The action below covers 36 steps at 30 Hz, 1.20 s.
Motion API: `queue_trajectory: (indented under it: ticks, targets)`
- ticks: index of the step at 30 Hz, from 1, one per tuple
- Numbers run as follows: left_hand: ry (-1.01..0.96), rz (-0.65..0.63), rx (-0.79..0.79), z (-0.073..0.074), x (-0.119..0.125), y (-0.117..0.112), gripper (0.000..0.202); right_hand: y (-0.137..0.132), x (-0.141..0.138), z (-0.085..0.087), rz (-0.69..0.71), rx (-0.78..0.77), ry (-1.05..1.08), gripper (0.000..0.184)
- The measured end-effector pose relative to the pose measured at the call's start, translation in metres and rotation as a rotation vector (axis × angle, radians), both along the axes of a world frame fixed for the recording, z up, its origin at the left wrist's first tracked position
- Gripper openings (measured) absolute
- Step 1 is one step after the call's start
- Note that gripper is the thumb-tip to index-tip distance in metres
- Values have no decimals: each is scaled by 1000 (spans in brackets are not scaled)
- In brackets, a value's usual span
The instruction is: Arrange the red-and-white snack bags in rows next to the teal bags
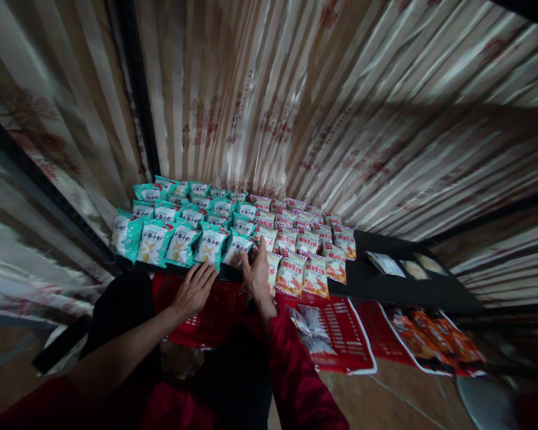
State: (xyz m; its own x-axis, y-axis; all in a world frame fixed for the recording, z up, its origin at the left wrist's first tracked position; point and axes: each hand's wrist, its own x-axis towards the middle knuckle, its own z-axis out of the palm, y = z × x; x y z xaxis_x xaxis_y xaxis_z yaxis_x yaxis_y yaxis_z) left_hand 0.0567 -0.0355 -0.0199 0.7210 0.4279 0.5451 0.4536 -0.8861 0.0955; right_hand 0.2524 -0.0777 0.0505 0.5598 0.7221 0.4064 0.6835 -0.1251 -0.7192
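Observation:
Rows of teal snack packets (pixel 179 230) fill the left part of a black shelf (pixel 376 280), with rows of red-and-white snack packets (pixel 302 248) beside them to the right. My left hand (pixel 195 289) lies at the shelf's front edge under the teal packets, fingers stretched out, holding nothing. My right hand (pixel 256 269) reaches up between the two groups, fingers extended and touching a teal packet (pixel 237 246) at the boundary with the red ones. Both arms wear red sleeves.
A red plastic basket (pixel 215 319) sits below the shelf edge under my hands. A second red basket (pixel 341 337) holds a few packets, and orange packets (pixel 434 337) lie lower right. Flat pale packets (pixel 385 263) rest on the shelf's right part. Striped curtain behind.

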Motion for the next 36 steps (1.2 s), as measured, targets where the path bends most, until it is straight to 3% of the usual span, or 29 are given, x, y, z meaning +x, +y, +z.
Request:
queue_trajectory:
  ticks: [5, 11, 18, 25, 29, 36]
  targets:
    - [29, -33, -22, 4, -2, 2, 44, 2, -9, 6, 39, -86, -69, 68]
    - [36, -50, -2, 1, -4, 4, 47, 2, -13, 1, 64, -139, -79, 63]
    - [42, -97, 18, 8, -11, 6, 50, -1, -21, -4, -72, -88, -315, 57]
    - [-90, 149, 35, 32, -23, 41, 52, 4, -34, -6, -55, -111, -440, 51]
    - [-67, 157, 5, 46, -14, 64, 55, 16, -42, -4, -77, -154, -445, 55]
    - [-50, 161, -10, 42, 6, 71, 55, 34, -43, -15, -101, -196, -460, 71]
